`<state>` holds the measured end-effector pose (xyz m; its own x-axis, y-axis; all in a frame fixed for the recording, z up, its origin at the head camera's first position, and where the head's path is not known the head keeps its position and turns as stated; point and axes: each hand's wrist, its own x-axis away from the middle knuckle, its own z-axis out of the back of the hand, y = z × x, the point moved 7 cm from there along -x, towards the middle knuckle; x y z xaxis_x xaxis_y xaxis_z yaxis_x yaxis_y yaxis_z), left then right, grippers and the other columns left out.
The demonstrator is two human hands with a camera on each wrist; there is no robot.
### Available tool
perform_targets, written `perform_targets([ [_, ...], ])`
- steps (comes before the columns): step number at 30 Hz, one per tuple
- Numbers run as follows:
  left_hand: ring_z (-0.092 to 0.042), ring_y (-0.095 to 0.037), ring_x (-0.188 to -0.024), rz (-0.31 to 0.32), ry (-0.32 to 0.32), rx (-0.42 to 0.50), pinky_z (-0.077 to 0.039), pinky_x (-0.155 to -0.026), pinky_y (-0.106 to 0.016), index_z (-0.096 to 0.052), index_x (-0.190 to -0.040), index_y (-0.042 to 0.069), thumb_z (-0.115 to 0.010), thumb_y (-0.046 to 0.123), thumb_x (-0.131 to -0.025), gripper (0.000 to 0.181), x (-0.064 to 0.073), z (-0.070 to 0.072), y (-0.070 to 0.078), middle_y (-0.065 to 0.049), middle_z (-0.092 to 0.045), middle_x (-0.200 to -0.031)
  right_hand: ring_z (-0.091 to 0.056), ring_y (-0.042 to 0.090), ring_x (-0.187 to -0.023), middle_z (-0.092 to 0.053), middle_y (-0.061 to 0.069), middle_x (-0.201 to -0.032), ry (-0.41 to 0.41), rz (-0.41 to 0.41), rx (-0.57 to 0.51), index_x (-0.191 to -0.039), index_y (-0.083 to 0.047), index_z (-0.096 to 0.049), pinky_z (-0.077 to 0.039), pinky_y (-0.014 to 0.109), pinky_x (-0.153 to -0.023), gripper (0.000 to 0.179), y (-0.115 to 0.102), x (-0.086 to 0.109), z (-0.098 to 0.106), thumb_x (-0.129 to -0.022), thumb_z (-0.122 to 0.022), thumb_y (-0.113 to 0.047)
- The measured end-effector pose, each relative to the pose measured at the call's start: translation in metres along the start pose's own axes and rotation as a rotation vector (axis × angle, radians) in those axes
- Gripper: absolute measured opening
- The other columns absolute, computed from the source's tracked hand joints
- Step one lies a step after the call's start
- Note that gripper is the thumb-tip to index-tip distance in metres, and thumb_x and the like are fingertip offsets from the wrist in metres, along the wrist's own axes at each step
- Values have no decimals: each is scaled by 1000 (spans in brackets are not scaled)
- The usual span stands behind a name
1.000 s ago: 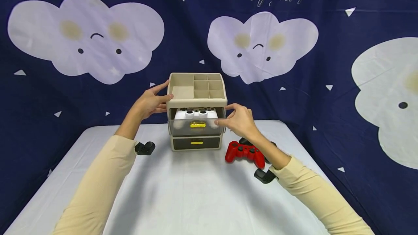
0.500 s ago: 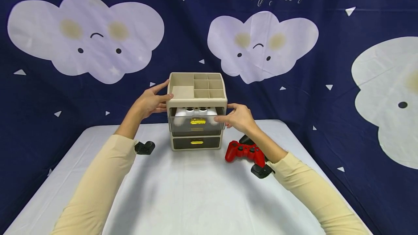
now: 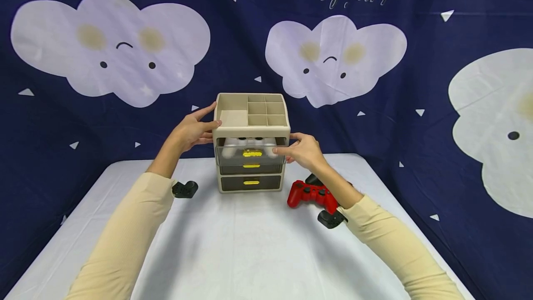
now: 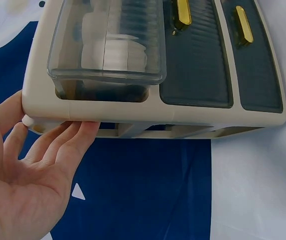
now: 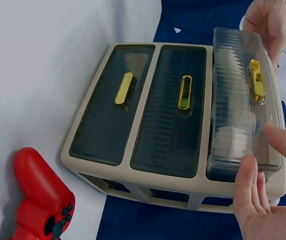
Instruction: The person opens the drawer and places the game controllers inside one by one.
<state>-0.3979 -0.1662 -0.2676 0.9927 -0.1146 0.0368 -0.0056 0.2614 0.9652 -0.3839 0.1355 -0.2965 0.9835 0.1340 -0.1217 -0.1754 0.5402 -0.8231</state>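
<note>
A cream desktop drawer organizer stands at the back of the table. Its clear top drawer sticks partly out, with a white game controller inside. My left hand grips the organizer's upper left side, thumb on the top edge; in the left wrist view its fingers lie along the side wall. My right hand holds the drawer's right front corner, thumb on the front face and other fingers by the side. The two lower drawers sit flush in the frame.
A red game controller lies right of the organizer, under my right forearm. A black object shows partly behind it. The white table meets a dark blue cloth with clouds close behind the organizer.
The top drawer has slid further into the organizer, its front moving back, and my right hand has moved with it. My left hand has stayed at the organizer's side.
</note>
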Motion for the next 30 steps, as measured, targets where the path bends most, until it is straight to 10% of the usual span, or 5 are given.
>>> perform_targets([
  [15, -59, -37, -129, 4, -10, 19, -51, -108, -45, -17, -161, 45, -61, 24, -104, 74, 0, 0, -1, -19, -37, -160, -69, 23, -87, -75, 9, -96, 107, 49, 53, -136, -9, -60, -54, 38, -78, 76, 4, 0, 2, -75, -88, -45],
  [30, -60, -37, -129, -6, -15, 25, -51, -107, -47, -17, -160, 45, -61, 24, -104, 74, 1, -1, 0, -21, -39, -158, -67, 28, -110, -75, 10, -112, 189, 93, -7, -116, -8, -64, -55, 44, -89, 58, 6, -5, -2, -74, -91, -37],
])
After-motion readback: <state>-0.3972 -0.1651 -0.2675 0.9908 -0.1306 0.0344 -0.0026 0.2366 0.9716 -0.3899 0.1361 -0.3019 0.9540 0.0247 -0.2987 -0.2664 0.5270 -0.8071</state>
